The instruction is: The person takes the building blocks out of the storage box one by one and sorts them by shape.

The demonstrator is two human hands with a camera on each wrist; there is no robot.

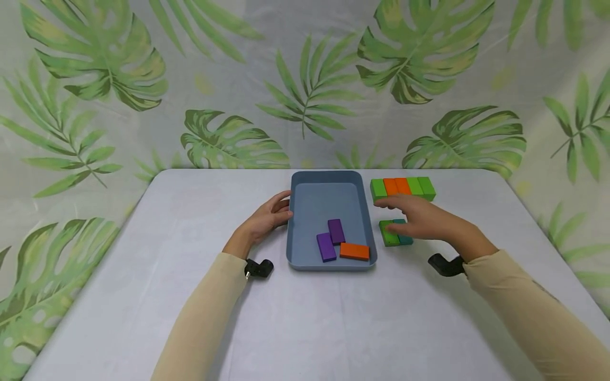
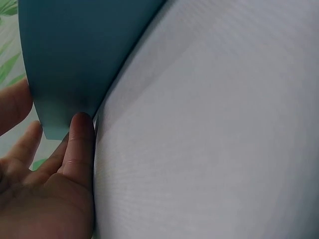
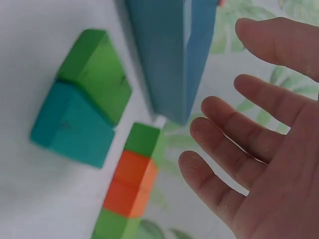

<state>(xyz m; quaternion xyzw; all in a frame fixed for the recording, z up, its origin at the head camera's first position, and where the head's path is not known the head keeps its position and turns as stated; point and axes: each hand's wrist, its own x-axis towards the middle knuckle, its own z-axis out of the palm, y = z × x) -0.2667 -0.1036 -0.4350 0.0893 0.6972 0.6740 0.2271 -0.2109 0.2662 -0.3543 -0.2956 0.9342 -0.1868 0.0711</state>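
Observation:
A blue-grey tray lies on the table, holding two purple blocks and an orange block in its near half. My left hand touches the tray's left wall, its fingertips against the outer side in the left wrist view. To the right of the tray, my right hand hovers with fingers extended and holds nothing. Below it lie a green block and a teal block side by side, partly covered by the thumb in the head view.
Behind the right hand, a row of green and orange blocks stands along the tray's far right side. The white table ends at a leaf-patterned cloth at the back. Each wrist carries a small black camera.

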